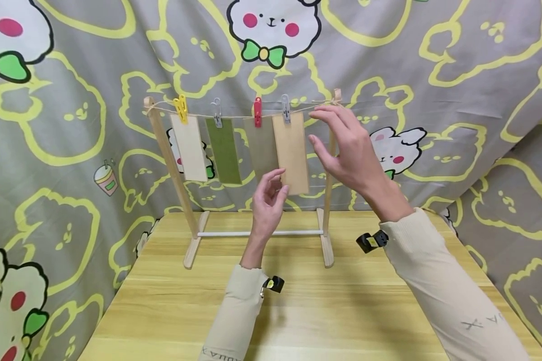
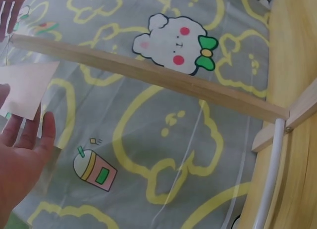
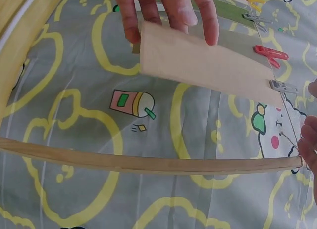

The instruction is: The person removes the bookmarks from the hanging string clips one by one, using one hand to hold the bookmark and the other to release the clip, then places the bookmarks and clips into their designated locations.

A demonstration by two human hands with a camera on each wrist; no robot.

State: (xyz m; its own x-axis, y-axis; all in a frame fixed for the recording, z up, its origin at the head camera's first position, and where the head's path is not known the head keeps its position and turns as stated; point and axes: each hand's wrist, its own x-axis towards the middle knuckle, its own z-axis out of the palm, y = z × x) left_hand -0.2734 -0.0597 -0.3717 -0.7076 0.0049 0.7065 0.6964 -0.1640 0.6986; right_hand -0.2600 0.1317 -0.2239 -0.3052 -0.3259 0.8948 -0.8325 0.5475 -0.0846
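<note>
A tan paper strip hangs from the cord under a grey clothespin. My left hand pinches this strip near its lower left edge, and in the left wrist view several fingers show behind the paper. Seen from the right wrist, the strip slants away from the backdrop at its lower end. My right hand is raised beside the cord's right end, thumb and fingers apart with nothing between them. Just left of the tan strip hangs a grey-brown strip under a red clothespin.
A green strip and a cream strip hang farther left, under a grey clothespin and a yellow one. The wooden rack's left post and white crossbar stand on the wooden table. Behind is a patterned curtain.
</note>
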